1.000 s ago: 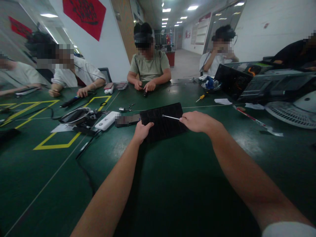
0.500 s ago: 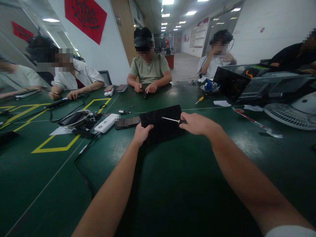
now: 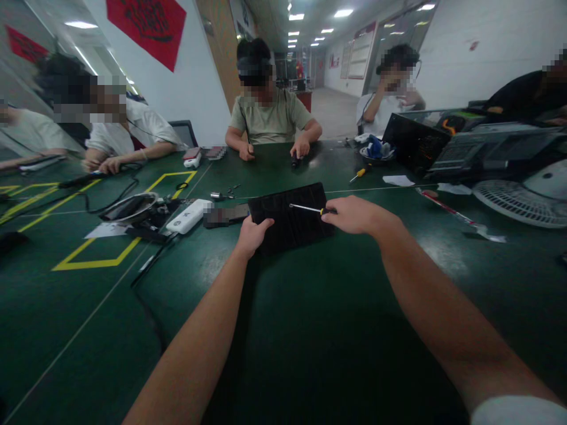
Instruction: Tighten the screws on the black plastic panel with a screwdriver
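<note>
Left hand point(image 3: 252, 237) pinches a black panel point(image 3: 296, 223) by its edge, sensibly (likely stiff, light); opposite, right hand point(image 3: 354, 215) clasps a screwdriver point(image 3: 309, 208).

Green tabletop point(image 3: 332, 330), dull sheen in two patches. White pillar point(image 3: 199, 103) behind, red poster point(image 3: 150, 26) on it; wood panel point(image 3: 217, 47) adjoining. Dark chair back point(image 3: 183, 131) before pillar. Pale floor point(image 3: 334, 106) recedes beside white wall point(image 3: 509, 41), right. Red cabinet point(image 3: 305, 101) farther back. Ceiling lights point(image 3: 343, 13) on, rectangular, in rows.
</note>
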Action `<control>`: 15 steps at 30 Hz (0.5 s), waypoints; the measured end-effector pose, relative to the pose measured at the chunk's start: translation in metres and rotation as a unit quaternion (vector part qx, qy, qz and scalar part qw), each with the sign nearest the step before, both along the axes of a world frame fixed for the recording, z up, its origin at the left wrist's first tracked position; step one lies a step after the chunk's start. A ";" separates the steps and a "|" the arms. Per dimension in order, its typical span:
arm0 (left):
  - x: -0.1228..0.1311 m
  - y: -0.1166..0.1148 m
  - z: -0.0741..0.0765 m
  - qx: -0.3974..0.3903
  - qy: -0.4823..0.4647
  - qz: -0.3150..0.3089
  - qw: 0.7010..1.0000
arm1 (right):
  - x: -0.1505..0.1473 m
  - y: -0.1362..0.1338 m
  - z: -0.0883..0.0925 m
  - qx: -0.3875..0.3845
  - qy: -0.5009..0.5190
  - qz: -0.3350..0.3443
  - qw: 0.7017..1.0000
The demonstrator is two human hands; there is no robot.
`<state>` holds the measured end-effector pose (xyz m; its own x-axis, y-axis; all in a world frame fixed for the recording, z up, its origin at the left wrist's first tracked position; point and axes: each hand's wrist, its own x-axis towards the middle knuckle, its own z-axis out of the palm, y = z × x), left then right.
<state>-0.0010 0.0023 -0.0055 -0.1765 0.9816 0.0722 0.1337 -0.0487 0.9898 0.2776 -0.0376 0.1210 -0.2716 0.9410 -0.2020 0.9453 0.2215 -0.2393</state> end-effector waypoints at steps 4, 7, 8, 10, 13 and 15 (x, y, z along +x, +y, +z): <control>-0.001 0.002 -0.002 0.004 0.000 -0.004 1.000 | 0.000 0.001 0.002 -0.010 -0.003 0.006 1.000; -0.002 0.002 -0.004 0.004 -0.007 -0.008 1.000 | 0.001 0.001 0.003 -0.015 -0.005 0.003 1.000; -0.002 0.002 -0.004 0.003 -0.009 -0.009 1.000 | 0.001 0.001 0.004 -0.018 -0.008 0.002 1.000; -0.003 0.002 -0.003 0.001 -0.010 -0.010 1.000 | 0.002 0.001 0.005 -0.017 -0.011 0.008 1.000; -0.003 0.001 -0.001 -0.003 -0.007 -0.010 1.000 | 0.002 -0.001 0.008 -0.020 0.001 0.006 1.000; -0.003 0.001 -0.001 -0.006 -0.010 -0.007 1.000 | 0.002 -0.004 0.010 -0.029 0.021 -0.011 0.999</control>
<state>-0.0040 0.0029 -0.0065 -0.1632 0.9849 0.0578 0.1126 -0.0396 0.9929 0.2797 -0.0415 0.1312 -0.2607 0.9336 -0.2459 0.9387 0.1856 -0.2906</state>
